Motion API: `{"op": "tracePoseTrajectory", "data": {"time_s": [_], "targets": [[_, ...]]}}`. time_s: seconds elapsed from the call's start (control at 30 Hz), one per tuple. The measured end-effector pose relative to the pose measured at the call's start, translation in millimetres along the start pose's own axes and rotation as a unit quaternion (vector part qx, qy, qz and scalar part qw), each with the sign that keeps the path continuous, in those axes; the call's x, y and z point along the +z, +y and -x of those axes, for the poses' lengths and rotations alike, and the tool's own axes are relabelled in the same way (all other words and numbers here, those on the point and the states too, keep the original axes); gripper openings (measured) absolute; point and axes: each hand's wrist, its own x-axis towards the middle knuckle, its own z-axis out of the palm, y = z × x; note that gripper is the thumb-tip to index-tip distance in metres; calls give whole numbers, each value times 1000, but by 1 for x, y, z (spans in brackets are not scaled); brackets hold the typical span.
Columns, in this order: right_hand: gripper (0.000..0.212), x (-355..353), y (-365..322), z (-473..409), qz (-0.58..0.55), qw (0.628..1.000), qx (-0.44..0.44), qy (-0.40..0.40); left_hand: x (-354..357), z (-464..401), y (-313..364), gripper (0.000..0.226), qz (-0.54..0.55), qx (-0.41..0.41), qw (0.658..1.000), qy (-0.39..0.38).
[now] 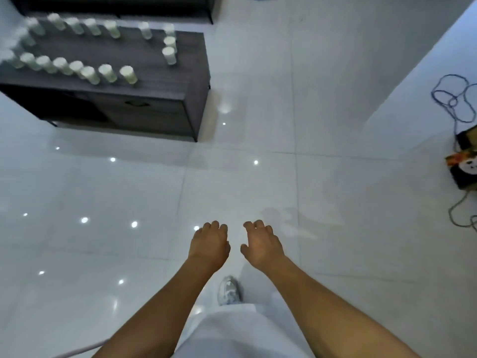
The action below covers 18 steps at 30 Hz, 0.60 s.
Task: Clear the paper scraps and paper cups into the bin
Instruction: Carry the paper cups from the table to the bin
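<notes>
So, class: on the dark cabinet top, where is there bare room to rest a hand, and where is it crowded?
Free: the strip of cabinet top between the back row of paper cups and the front row, and the front right corner. Crowded: both rows and the cups by the right edge.

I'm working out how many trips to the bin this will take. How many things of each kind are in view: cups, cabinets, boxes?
paper cups: 18 that I can make out, all upright on the cabinet top; the left end is blurred, so there may be one more
cabinet: 1
cardboard box: 1
Total: 20
</notes>
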Motion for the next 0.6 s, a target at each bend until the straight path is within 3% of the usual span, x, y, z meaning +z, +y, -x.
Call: {"op": "tracePoseTrajectory", "data": {"time_s": [0.27,0.6], "targets": [[50,-48,-105,-119,79,991,-94,-47,-45,-54,-124,33,71,-133,989,-9],[51,-167,-203,-323,128,977,-165,-49,-145,-207,-246,36,149,-230,961,25]]}}
